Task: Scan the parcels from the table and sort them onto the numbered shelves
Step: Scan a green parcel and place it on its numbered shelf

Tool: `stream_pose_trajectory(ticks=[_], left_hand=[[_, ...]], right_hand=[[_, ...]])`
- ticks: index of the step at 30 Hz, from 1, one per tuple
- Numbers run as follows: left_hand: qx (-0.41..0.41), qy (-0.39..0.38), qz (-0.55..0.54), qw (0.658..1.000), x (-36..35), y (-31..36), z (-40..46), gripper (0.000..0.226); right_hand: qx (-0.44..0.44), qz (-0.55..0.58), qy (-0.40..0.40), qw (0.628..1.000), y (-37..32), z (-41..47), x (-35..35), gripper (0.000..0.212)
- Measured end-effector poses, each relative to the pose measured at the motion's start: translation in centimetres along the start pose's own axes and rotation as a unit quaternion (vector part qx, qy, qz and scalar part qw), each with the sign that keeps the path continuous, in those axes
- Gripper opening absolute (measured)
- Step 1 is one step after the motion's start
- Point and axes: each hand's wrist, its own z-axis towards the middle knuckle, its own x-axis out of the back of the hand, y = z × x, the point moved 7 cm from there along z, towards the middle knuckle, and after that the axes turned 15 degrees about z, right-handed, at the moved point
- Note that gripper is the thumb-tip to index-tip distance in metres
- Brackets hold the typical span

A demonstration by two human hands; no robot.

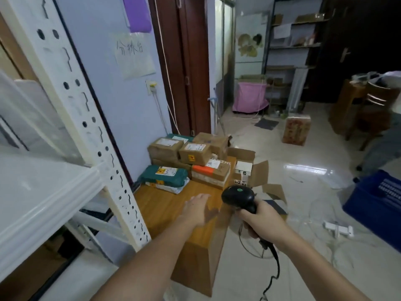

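Right hand (259, 218) is gripping the black scanner (238, 197) by its handle, left hand (200, 210) is reaching out with fingers straight and empty over the wooden table (165, 209), so no parcel is being scanned yet. Parcels (188, 161) are sitting stacked at the table's far end; most sorting looks left. White shelving (71, 118) is standing just left, tiled floor (303, 170) and dark shelves (293, 46) beyond.
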Motion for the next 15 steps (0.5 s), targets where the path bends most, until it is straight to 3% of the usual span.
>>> stream_pose_trajectory(ticks=[9,15], left_hand=[[0.127,-0.024,-0.05,0.99,-0.9,-5.2,10.6,0.075],[0.205,-0.035,-0.08,0.975,-3.7,-10.9,18.4,0.068]], right_hand=[[-0.021,-0.007,-0.125,0.992,-0.6,16.5,-0.3,0.017],[-0.025,-0.028,-0.189,0.981,-0.4,26.8,-2.7,0.009]])
